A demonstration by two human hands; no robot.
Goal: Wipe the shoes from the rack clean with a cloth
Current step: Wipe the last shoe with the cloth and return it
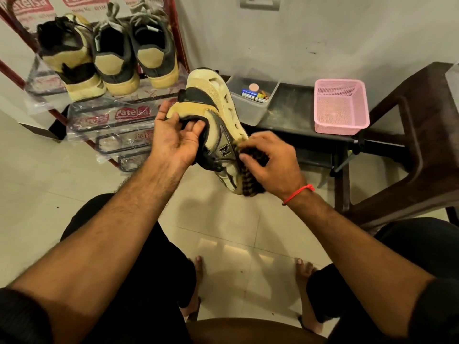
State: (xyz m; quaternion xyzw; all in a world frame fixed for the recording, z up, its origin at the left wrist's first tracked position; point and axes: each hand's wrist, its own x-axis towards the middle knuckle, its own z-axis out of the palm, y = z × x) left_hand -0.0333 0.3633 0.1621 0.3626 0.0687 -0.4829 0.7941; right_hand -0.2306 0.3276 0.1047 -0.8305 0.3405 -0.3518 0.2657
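Observation:
A cream, grey and black sneaker (218,115) with an N on its side hangs in the air in front of me, sole turned to the right. My left hand (173,135) grips it at the heel collar, fingers inside the opening. My right hand (268,160) holds a dark checked cloth (250,180) against the sole edge near the toe. Three more sneakers (109,53) stand heels towards me on the top shelf of the red rack (178,38) at the upper left.
A low dark bench (293,115) to the right carries a clear box (250,100) of small items and a pink basket (340,105). A brown plastic chair (422,135) stands at the far right. Lower rack shelves are wrapped in printed plastic. My knees and bare feet are below.

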